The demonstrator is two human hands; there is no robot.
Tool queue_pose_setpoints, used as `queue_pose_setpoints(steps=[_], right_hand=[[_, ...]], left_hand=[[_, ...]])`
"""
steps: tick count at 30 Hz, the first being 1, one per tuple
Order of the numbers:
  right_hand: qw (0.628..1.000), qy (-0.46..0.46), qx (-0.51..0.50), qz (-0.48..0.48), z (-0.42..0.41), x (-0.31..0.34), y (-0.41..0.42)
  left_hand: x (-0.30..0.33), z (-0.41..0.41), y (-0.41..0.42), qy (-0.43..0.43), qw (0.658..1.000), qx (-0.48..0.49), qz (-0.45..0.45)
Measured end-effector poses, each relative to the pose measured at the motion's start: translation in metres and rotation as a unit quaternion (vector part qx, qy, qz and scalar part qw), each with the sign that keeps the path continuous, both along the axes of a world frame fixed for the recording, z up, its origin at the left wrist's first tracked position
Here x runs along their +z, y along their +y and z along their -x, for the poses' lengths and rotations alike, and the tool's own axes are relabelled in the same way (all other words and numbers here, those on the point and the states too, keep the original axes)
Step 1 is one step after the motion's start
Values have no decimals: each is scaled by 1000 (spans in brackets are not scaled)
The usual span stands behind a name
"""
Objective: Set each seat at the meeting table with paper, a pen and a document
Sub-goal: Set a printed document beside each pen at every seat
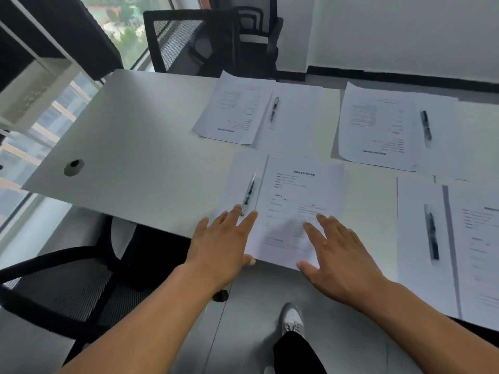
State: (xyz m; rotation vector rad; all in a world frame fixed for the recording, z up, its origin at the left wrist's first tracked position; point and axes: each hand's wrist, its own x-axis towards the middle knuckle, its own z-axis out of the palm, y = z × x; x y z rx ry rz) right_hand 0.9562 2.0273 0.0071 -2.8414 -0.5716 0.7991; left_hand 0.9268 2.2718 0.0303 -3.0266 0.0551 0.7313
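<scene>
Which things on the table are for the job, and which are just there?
For the job: printed document, pen, blank paper, under both hands (left hand, right hand).
Just there: black chair, table's cable hole, window.

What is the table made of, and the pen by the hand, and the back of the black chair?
Table: looks like smooth, matte, pale grey laminate or painted board; it has a soft, even sheen. Pen by the left hand: probably plastic, clear barrel over a dark core. Chair back: black mesh in a hard frame; you can see through it.
</scene>
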Motion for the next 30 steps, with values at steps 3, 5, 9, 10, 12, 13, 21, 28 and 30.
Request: queue_pose_setpoints(steps=[3, 5, 9, 10, 12, 13, 21, 28, 30], right_hand=[[1000, 7, 7, 3, -17, -3, 6], [1000, 9, 8, 3, -24, -6, 11], [1000, 22, 3, 6, -33, -18, 22], [1000, 24, 3, 8, -33, -20, 24], [999, 32, -4, 12, -35, -27, 29], [999, 34, -6, 14, -34, -30, 30], [997, 44, -58, 31, -28, -42, 49], [994, 32, -96, 51, -25, -44, 74], [992, 34, -109, 54, -23, -43, 78]], left_hand=[[-2, -13, 9, 7, 1000, 9, -2], [-5, -19, 16, 19, 1000, 10, -7], [-17, -35, 28, 37, 999, 0, -6], [-18, -37, 29, 38, 999, -4, -8], [-26, -44, 36, 48, 999, -13, -5], [-30, -46, 39, 51, 999, -18, -4], [-50, -55, 63, 49, 994, -96, 7], [-62, -70, 91, 36, 985, -165, 21], [-64, -71, 96, 36, 982, -185, 22]])
